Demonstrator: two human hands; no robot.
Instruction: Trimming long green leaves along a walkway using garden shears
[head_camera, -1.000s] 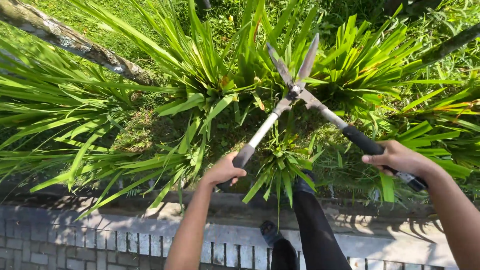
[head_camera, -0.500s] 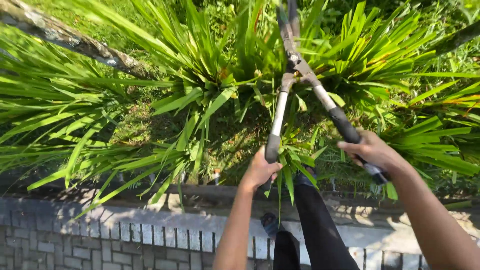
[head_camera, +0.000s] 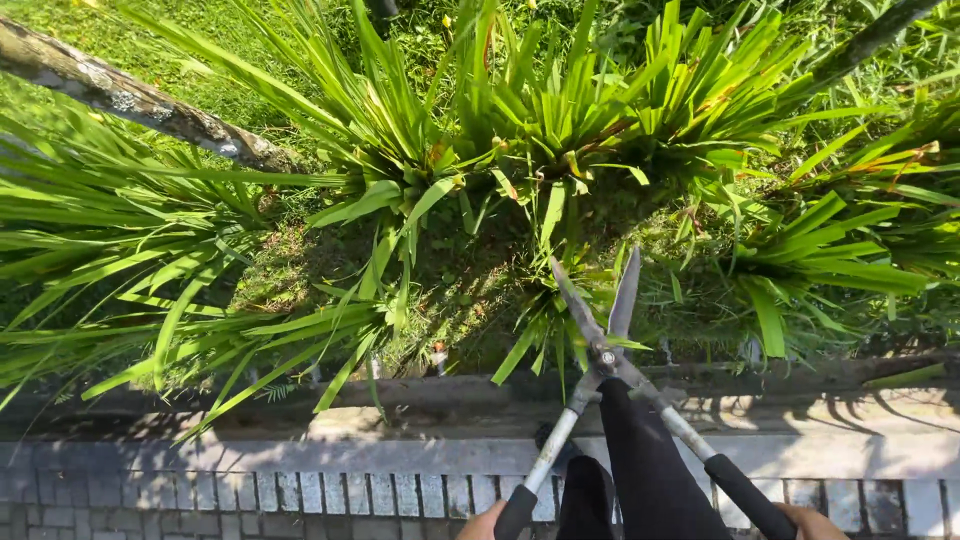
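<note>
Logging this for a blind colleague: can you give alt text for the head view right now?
Two hands, left hand and right hand, grip garden shears with blades slightly parted over a small leafy plant. Strap-leaved plants, a paved kerb and a trunk surround them.

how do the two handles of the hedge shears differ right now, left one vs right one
The left handle shows a long pale shaft running down to a short stretch of black grip, held by the left hand at the frame's bottom edge. The right handle shows a shorter pale shaft and a longer black grip, held by the right hand. The left slants down-left, the right down-right. Both meet at the pivot below the slightly open blades.
</note>
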